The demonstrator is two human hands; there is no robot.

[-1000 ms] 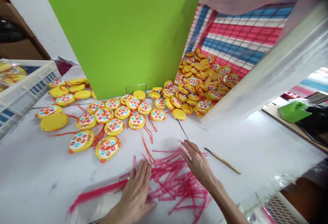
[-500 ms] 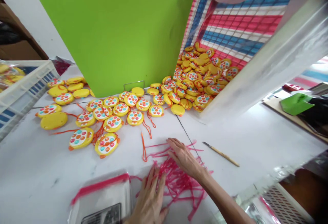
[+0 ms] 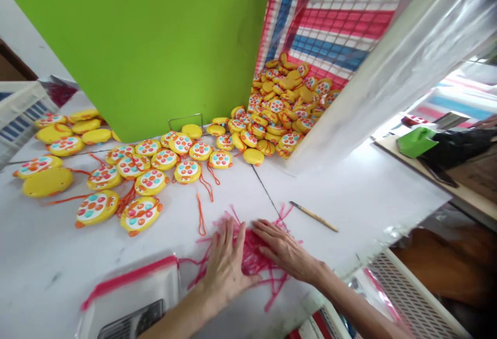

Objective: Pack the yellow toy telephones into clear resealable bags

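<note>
A tangled heap of thin pink plastic strips (image 3: 254, 256) lies on the white table near me. My left hand (image 3: 227, 256) rests on the heap's left side, palm down with its fingers spread. On the right side of the heap lies my right hand (image 3: 285, 248), flat with its fingers stretched out. Strips show between the two hands and stick out around them. Just beyond my left hand is an orange cord loop (image 3: 201, 215). To the left lies a clear bag with a pink edge (image 3: 130, 279).
Several yellow toys with coloured dots (image 3: 140, 214) spread across the left and join a large pile (image 3: 277, 106) at the back. A green panel (image 3: 155, 44) stands behind. A wooden-handled knife (image 3: 314, 216) lies to the right. White crates (image 3: 411, 287) stand below the table edge.
My hands have drawn closer together, and the pink strips are gathered into a tighter heap between them. The view has shifted to the right.
</note>
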